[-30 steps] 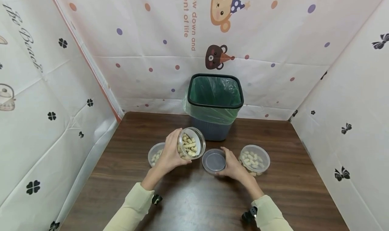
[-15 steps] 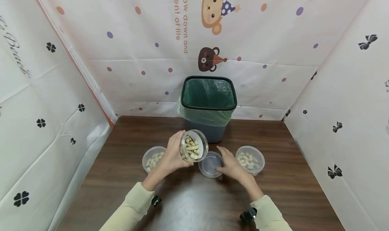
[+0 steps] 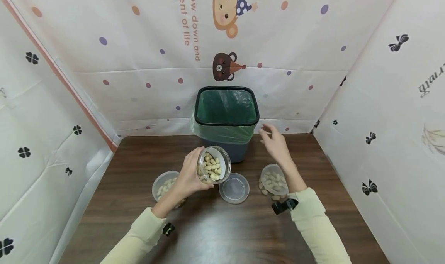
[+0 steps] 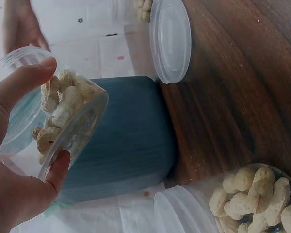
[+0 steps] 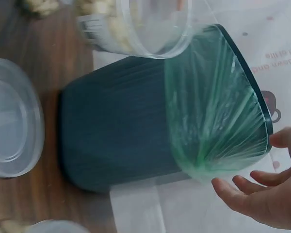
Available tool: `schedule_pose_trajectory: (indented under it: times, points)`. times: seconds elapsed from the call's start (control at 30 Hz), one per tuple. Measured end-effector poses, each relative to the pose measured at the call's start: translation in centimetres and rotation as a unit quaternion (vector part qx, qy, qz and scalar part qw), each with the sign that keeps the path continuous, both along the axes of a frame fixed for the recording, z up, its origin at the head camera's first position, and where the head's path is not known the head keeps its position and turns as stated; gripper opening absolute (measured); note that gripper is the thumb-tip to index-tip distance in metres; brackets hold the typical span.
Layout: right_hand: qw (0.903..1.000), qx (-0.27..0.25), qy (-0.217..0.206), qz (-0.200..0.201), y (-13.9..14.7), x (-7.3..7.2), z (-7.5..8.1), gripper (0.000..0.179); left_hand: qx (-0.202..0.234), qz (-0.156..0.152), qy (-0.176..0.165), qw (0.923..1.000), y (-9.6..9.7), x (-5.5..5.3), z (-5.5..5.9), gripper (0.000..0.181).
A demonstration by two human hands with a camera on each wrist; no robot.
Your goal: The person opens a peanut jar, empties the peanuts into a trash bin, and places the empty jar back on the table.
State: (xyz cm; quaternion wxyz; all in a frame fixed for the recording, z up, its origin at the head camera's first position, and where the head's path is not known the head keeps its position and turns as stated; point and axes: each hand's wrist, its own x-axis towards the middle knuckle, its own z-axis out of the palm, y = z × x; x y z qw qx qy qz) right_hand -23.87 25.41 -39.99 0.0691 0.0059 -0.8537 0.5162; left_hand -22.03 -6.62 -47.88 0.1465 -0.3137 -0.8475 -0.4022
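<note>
My left hand (image 3: 192, 174) grips a clear plastic tub of peanuts (image 3: 213, 167), thumb on one side and fingers on the other. The tub is tilted, its open mouth facing up and right, in front of the bin (image 3: 222, 136). My right hand (image 3: 276, 143) is raised just right of the bin's rim, fingers spread and slightly bent, holding nothing. In the right wrist view its fingertips (image 5: 228, 189) are close to the green bin liner (image 5: 208, 111); whether they touch it I cannot tell. A round clear lid (image 3: 234, 188) lies flat on the table between both hands.
A tub of peanuts (image 3: 163, 187) stands on the left, partly behind my left forearm. Another peanut tub (image 3: 272, 181) is on the right, partly covered by my right forearm. Patterned sheets enclose the wooden table (image 3: 215, 233) at the back and sides.
My right hand has let go of the lid, leaving it on the table, and has moved up and away to beside the bin. My left hand still holds the tilted tub.
</note>
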Motion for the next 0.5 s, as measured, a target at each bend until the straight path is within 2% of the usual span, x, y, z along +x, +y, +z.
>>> schedule_pose_trajectory:
  times: [0.17, 0.27, 0.37, 0.5]
  points:
    - [0.9926, -0.115, -0.036, 0.014, -1.1, -2.6, 1.7, 0.064, 0.002, -0.001, 0.003, 1.0, -0.7, 0.2, 0.3, 0.131]
    - [0.9857, -0.157, -0.061, 0.005, -1.8, -3.8, 2.1, 0.063, 0.012, 0.0, 0.009, 0.9999, -1.1, 0.3, 0.8, 0.131]
    - [0.9815, -0.177, -0.071, -0.013, -2.2, -4.4, 2.2, 0.059, 0.024, 0.0, 0.02, 0.9995, -1.5, 0.2, 1.4, 0.131]
    - [0.9808, -0.181, -0.064, -0.035, -2.4, -4.6, 1.9, 0.055, 0.035, -0.006, 0.045, 0.9983, -2.1, -0.2, 2.6, 0.129]
